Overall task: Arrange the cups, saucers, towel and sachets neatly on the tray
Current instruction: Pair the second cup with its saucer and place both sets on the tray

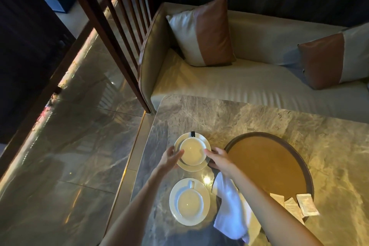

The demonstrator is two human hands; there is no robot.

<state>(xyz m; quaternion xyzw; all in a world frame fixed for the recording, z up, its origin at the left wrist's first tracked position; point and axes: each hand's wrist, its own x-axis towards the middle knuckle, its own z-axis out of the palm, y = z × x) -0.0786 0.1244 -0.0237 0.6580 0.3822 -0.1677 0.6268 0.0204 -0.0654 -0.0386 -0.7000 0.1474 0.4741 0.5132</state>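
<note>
Two white cups on white saucers stand on the marble table left of the round brown tray [267, 158]. The far cup [192, 152] has a dark handle and rests on its saucer [205, 146]. My left hand [169, 159] touches that saucer's left rim and my right hand [218, 160] grips its right rim. The near cup [189, 202] sits on its saucer [179, 189], untouched. A white towel [229, 207] lies under my right forearm, beside the tray. Several sachets [306, 204] lie at the tray's near edge, partly on it.
The marble table [259, 118] has its left edge close to the saucers. Behind it is a beige sofa [249, 84] with two brown-and-cream cushions [201, 32]. Dark wooden slats [111, 26] stand at the far left above a glossy floor.
</note>
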